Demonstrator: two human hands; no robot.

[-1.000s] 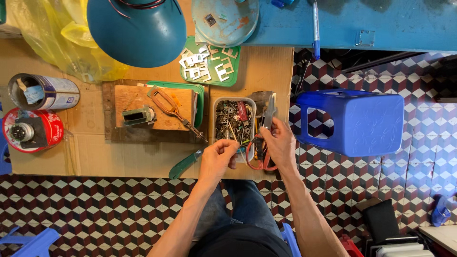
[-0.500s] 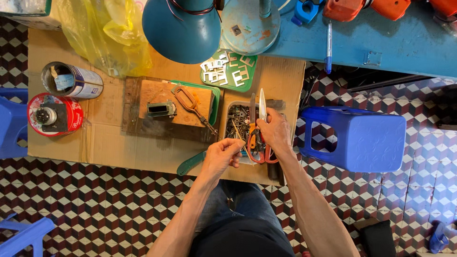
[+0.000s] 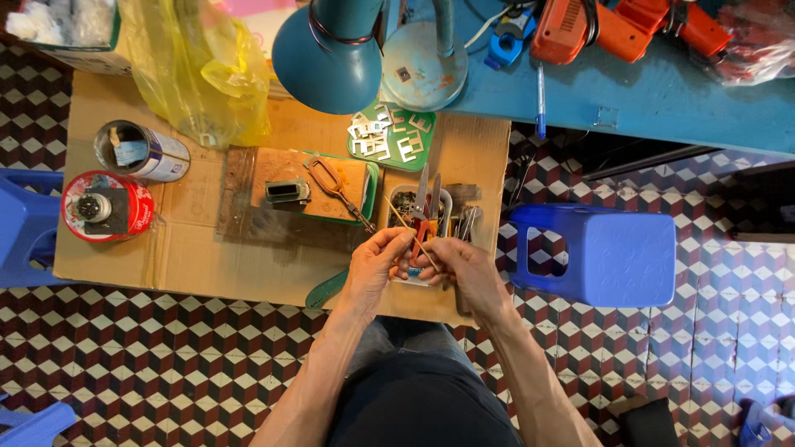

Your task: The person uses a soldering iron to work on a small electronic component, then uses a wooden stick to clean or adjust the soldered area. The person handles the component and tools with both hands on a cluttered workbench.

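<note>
My left hand (image 3: 374,263) and my right hand (image 3: 464,271) meet over the front edge of a cardboard-topped low table (image 3: 199,257). Both pinch a thin wooden stick (image 3: 406,228) that slants up to the left from my right fingers past my left fingertips. Just beyond the fingers is a small tray of metal tools (image 3: 399,199). Orange-handled scissors (image 3: 424,211) lie in it with the blades pointing away from me. I cannot tell whether my right fingers also touch the scissors' handles.
A wooden block (image 3: 286,178) carrying pliers (image 3: 331,182) sits left of the tray, with a green lid of metal plates (image 3: 389,136) behind it. Further off are a teal lamp (image 3: 327,58), a yellow bag (image 3: 199,66), a can (image 3: 141,151) and a red tin (image 3: 108,207). A blue stool (image 3: 604,252) stands to the right, a blue bench (image 3: 646,91) behind it.
My right hand held the scissors upright half a second ago; now they lie in the tray. Both hands have closed on the thin stick nearer to me.
</note>
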